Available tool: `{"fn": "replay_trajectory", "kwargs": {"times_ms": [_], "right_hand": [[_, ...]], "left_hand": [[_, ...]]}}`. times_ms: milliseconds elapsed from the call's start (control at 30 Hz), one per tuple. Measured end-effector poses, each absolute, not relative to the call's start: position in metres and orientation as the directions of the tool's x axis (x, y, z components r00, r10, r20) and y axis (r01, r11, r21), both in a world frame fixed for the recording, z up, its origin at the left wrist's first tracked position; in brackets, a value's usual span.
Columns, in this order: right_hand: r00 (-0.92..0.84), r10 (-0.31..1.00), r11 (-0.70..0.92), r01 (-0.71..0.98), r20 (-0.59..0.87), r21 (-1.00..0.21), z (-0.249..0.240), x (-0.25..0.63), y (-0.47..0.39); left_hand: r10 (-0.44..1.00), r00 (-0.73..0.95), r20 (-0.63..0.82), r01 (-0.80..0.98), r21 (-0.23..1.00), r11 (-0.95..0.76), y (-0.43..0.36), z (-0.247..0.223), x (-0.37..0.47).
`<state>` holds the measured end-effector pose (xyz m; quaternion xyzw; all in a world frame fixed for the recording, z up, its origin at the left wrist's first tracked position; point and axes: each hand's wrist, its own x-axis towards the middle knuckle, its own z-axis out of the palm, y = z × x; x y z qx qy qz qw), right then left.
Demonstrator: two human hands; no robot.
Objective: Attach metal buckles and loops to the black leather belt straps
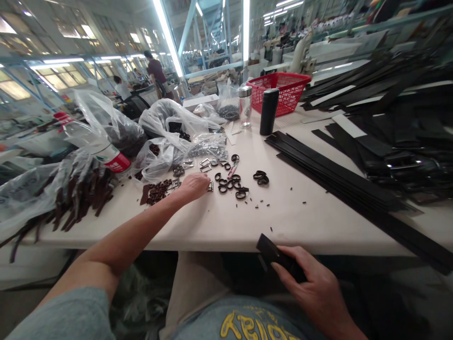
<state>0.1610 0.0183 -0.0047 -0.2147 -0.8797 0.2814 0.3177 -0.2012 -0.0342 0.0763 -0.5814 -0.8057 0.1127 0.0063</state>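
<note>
My left hand [195, 185] reaches over the table, its fingers bent down at a metal buckle [210, 186] whose edge shows beside the fingertips. Just right of it lie several black loops [230, 182] in a loose group, with a smaller cluster [261, 177] farther right. Brown loops [160, 191] are heaped left of the hand. Near the front edge, my right hand [307, 274] is closed round a black strap [279, 257], its end pointing up and left. The rest of that strap is hidden by the hand and below.
Long black straps [332, 174] cross the table's right side. At the back stand a black bottle [269, 112], a glass jar [245, 107] and a red basket [293, 89]. Plastic bags [166, 118] and brown straps [85, 189] fill the left. Small dark bits dot the white table [219, 231].
</note>
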Motion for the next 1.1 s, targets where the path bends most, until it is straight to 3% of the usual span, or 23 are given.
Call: {"fn": "replay_trajectory", "kwargs": {"times_ms": [400,667,833,1100], "right_hand": [[-0.698,0.598,0.693,0.202,0.395,-0.692,-0.005,0.158,0.017],[-0.694,0.625,0.660,0.226,0.358,-0.716,-0.006,0.164,0.016],[-0.699,0.634,0.649,0.247,0.332,-0.720,-0.009,0.161,0.017],[-0.697,0.639,0.632,0.236,0.324,-0.738,-0.009,0.159,0.019]], "left_hand": [[0.853,-0.521,-0.027,0.848,-0.133,0.513,-0.041,0.068,-0.170],[0.839,-0.544,-0.023,0.839,-0.057,0.542,-0.044,0.077,-0.180],[0.822,-0.568,0.043,0.822,0.073,0.565,-0.060,0.080,-0.195],[0.816,-0.578,0.021,0.730,0.460,0.506,-0.075,0.070,-0.206]]}}
